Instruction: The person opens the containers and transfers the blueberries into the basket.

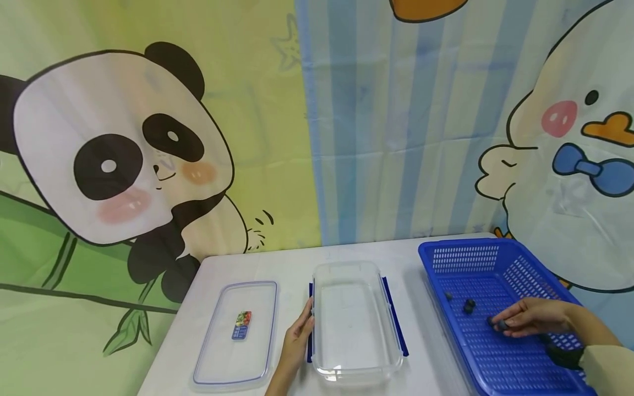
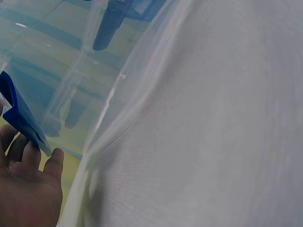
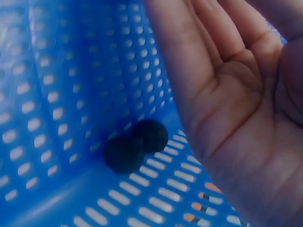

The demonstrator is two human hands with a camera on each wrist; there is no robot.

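Note:
A clear plastic container [image 1: 354, 319] stands open on the table, with blue latch flaps [image 1: 395, 316] hanging at its sides. My left hand [image 1: 296, 335] holds its left side, the fingers around the blue latch [image 2: 23, 116] in the left wrist view. Inside the blue basket [image 1: 475, 360], my right hand [image 1: 537, 318] pinches a small dark blueberry-like ball [image 1: 502, 325]. Another dark ball [image 1: 490, 320] lies right by those fingertips. Further left in the basket are more dark balls [image 1: 469, 306]; two of them [image 3: 124, 155] show in the right wrist view, where my fingertips are out of frame.
A clear lid [image 1: 213, 357] with a coloured label [image 1: 241, 325] lies flat on the white table [image 1: 292, 264], left of the container. The basket's raised, perforated walls surround my right hand. A printed curtain [image 1: 356, 137] hangs behind the table.

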